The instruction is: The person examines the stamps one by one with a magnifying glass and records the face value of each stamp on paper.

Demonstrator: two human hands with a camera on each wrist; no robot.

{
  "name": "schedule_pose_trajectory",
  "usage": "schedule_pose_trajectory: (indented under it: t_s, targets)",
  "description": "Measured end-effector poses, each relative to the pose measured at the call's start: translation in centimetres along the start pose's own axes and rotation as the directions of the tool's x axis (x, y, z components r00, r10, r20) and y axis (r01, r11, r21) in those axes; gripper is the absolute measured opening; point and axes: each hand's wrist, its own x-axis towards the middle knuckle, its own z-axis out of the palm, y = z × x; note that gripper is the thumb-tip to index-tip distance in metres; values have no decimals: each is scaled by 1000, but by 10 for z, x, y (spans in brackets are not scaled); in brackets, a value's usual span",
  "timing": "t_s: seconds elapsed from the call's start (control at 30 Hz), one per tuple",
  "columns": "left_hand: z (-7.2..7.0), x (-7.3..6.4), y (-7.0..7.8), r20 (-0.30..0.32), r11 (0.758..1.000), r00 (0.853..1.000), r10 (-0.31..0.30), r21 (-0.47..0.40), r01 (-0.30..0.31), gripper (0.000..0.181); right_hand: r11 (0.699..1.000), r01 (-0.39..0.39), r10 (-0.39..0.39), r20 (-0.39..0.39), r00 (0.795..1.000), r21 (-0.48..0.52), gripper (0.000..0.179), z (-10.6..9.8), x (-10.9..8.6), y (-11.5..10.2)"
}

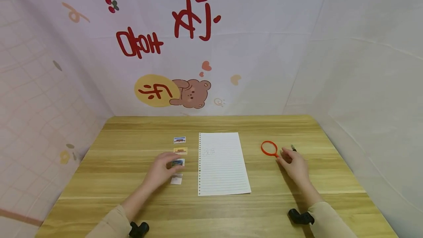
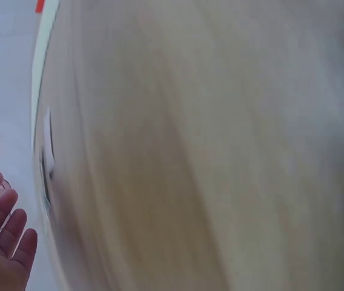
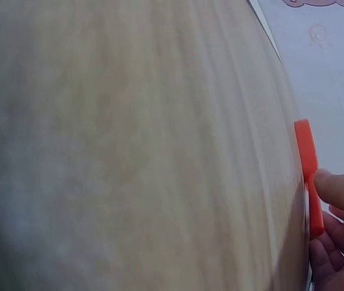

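My left hand (image 1: 161, 168) hovers with relaxed, parted fingers around a blue-green stamp (image 1: 178, 163). In the left wrist view its fingers (image 2: 1, 212) are loosely bent with nothing between them. A yellow stamp (image 1: 182, 151) lies just beyond the fingertips, a blue-and-white stamp (image 1: 179, 140) farther back, and a pale slip (image 1: 176, 180) nearer me. On the right, my right hand (image 1: 296, 166) pinches the handle of a red-orange magnifying glass (image 1: 269, 141) between thumb and fingers. Its ring lies low over the table. A dark pen (image 1: 293, 148) with a metal nib is partly hidden by that hand.
A lined sheet (image 1: 223, 168) with punched holes and faint handwriting lies between the hands on the wooden table (image 1: 224, 216). Printed white cloth (image 1: 257, 47) hangs behind the table and along both sides. Black wrist mounts (image 1: 300, 217) sit at both sleeves.
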Motion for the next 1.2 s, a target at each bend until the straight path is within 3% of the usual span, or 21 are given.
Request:
schedule_pose_trajectory:
  t_s: [0.4, 0.9, 1.2]
  targets:
    - [-9, -1, -15, 42, 997, 996, -73, 19, 72, 41, 1000, 22, -22, 5, 1000, -16, 45, 3, 0, 3]
    - [-10, 2, -28, 76, 997, 994, -80, -8, 81, 38, 1000, 9, -9, -16, 1000, 7, 39, 6, -2, 5]
    - [-8, 3, -37, 65, 997, 995, -70, -23, 72, 37, 1000, 2, -2, -21, 1000, 5, 33, 7, -2, 6]
